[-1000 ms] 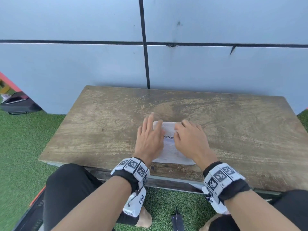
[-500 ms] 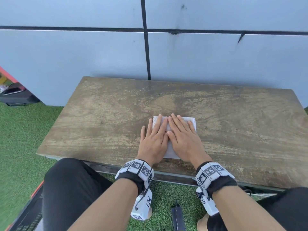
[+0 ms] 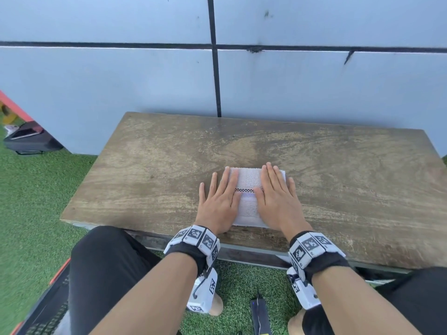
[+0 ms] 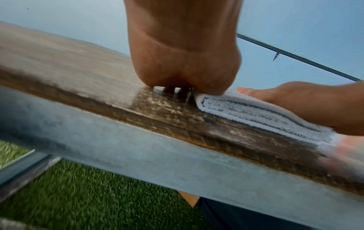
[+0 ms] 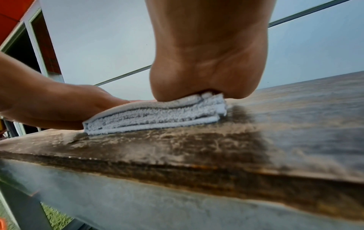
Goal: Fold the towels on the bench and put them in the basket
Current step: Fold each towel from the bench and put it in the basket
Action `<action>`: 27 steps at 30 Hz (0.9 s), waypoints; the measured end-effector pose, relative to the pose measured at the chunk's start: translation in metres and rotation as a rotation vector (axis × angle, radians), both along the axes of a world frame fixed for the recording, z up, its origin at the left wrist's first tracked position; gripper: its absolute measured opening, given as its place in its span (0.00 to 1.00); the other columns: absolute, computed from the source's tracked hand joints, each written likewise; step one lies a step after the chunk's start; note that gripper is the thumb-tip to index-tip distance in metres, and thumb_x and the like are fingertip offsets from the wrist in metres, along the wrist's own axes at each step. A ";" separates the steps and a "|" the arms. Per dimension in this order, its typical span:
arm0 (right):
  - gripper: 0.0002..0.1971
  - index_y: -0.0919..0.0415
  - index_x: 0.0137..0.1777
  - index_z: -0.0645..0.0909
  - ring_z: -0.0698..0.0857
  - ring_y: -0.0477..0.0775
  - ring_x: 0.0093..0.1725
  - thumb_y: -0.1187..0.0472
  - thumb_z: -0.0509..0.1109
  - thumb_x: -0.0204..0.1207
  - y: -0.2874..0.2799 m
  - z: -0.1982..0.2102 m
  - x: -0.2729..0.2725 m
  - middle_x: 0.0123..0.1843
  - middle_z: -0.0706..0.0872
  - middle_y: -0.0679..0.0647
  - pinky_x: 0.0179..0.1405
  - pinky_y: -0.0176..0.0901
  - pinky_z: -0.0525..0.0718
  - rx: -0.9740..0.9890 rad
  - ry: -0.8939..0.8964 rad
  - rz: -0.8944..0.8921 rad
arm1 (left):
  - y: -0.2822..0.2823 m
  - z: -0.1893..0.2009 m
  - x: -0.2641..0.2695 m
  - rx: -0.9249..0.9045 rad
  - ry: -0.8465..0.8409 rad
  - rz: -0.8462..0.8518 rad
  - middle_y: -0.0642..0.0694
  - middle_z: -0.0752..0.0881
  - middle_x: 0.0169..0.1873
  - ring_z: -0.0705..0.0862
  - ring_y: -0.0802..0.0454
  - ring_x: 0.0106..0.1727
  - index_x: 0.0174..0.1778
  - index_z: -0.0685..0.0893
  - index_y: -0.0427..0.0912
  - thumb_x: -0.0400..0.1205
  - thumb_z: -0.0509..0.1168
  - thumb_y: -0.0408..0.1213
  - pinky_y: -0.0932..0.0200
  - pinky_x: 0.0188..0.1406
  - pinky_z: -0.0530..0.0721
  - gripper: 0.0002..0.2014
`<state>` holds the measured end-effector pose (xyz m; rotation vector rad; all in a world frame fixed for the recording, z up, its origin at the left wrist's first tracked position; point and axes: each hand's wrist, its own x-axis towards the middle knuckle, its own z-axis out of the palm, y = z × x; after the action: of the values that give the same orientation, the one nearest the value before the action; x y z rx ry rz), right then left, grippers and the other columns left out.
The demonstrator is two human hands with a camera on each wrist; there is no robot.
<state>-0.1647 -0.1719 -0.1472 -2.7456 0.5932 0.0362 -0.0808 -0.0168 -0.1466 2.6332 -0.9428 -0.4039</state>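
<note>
A white towel (image 3: 247, 189) lies folded into a small thick rectangle near the front edge of the wooden bench (image 3: 145, 170). A thin checked stripe crosses its middle. My left hand (image 3: 219, 199) lies flat with straight fingers on the towel's left side, partly on the bench. My right hand (image 3: 275, 194) presses flat on the towel's right side. In the left wrist view the stacked layers of the towel (image 4: 262, 115) show under the heel of my left hand (image 4: 183, 62). The right wrist view shows the towel (image 5: 157, 115) pressed under my right hand (image 5: 206, 66). No basket is in view.
A grey panelled wall (image 3: 314, 88) stands right behind the bench. Green artificial grass (image 3: 31, 201) surrounds it. A dark case (image 3: 29, 139) lies on the grass at far left. An orange-edged dark object (image 3: 48, 308) sits by my left knee. A small black device (image 3: 260, 315) lies on the grass between my legs.
Both hands flattened on the towel, came together at its middle, then slid apart to its left and right sides, uncovering the checked stripe.
</note>
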 end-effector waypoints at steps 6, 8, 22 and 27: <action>0.30 0.52 0.88 0.37 0.32 0.41 0.85 0.46 0.39 0.89 -0.007 0.004 0.001 0.88 0.33 0.43 0.86 0.54 0.36 0.177 -0.030 0.021 | 0.006 0.011 0.002 0.067 0.031 0.007 0.55 0.40 0.88 0.37 0.50 0.88 0.86 0.33 0.62 0.90 0.37 0.54 0.35 0.85 0.36 0.28; 0.29 0.53 0.88 0.41 0.36 0.41 0.86 0.49 0.42 0.90 -0.018 0.007 -0.008 0.89 0.37 0.45 0.87 0.53 0.41 0.256 -0.136 -0.027 | 0.000 0.019 0.001 0.074 -0.046 0.006 0.48 0.42 0.88 0.40 0.45 0.88 0.88 0.39 0.53 0.91 0.41 0.49 0.33 0.85 0.43 0.29; 0.20 0.48 0.67 0.83 0.82 0.41 0.60 0.60 0.76 0.76 -0.056 0.022 -0.054 0.60 0.87 0.42 0.65 0.38 0.78 0.423 -0.315 -0.063 | -0.040 0.012 -0.038 -0.075 -0.088 -0.443 0.44 0.42 0.88 0.36 0.52 0.88 0.88 0.52 0.39 0.83 0.56 0.66 0.47 0.87 0.38 0.45; 0.13 0.50 0.58 0.88 0.82 0.46 0.54 0.59 0.78 0.74 -0.050 0.019 -0.055 0.55 0.85 0.46 0.62 0.48 0.81 0.391 -0.346 -0.056 | -0.026 0.007 -0.035 -0.218 -0.063 -0.488 0.38 0.55 0.87 0.47 0.48 0.89 0.83 0.69 0.38 0.83 0.55 0.54 0.47 0.88 0.46 0.34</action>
<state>-0.2195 -0.2221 -0.1280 -2.2836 0.5026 -0.2980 -0.1154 -0.0429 -0.1393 2.2151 -1.5593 -0.3068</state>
